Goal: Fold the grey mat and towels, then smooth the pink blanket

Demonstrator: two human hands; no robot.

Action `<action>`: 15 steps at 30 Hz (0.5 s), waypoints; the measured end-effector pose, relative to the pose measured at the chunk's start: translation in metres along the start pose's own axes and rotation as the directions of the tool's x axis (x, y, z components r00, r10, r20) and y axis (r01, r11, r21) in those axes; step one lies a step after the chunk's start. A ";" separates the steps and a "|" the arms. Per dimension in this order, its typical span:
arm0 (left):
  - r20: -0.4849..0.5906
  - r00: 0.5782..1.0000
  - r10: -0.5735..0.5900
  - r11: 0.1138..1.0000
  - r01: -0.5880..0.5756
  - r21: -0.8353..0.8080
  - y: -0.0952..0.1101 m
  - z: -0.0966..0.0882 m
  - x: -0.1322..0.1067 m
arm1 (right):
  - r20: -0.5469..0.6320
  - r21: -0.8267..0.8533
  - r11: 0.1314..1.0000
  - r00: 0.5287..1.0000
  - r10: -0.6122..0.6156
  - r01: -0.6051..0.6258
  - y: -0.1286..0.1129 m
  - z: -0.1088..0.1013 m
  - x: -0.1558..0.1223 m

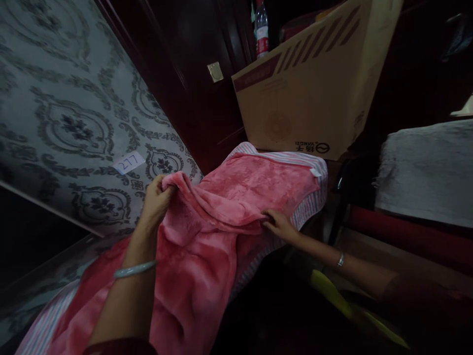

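A pink plush blanket (195,261) lies over a long surface with a striped cover (310,204) showing around its edges. My left hand (158,195), with a pale bangle on the wrist, is closed around one corner of a raised fold. Further right, my right hand (279,226) pinches the same fold near its other end, its wrist wearing a silver bracelet. Between both hands the folded edge sags slightly. Beyond it, the far part of the blanket is spread flat, with a small white tag near its right corner.
A large cardboard box (303,93) stands past the far end, a bottle (261,32) behind it. Patterned wallpaper (77,123) with a paper marked 277 (129,162) runs along the left. A grey fringed cloth (424,172) covers something at right. Something yellow-green (330,291) lies lower right.
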State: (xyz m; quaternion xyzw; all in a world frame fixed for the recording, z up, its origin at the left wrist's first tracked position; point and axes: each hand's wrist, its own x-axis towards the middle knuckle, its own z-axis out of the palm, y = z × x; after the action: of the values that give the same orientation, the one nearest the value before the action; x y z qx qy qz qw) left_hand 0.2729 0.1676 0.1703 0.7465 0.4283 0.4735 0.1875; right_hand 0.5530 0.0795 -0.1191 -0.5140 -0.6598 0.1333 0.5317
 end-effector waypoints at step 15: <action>0.144 0.987 -0.067 0.997 0.073 -0.035 -0.002 -0.017 0.005 | -0.121 -0.161 0.987 0.992 -0.031 0.012 -0.020 0.025 0.011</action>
State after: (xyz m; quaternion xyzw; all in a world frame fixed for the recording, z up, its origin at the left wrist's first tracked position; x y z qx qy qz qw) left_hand 0.2585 0.1703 0.1797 0.7590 0.4300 0.4204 0.2494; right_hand 0.5223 0.0895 -0.1084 -0.5552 -0.6398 0.0420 0.5298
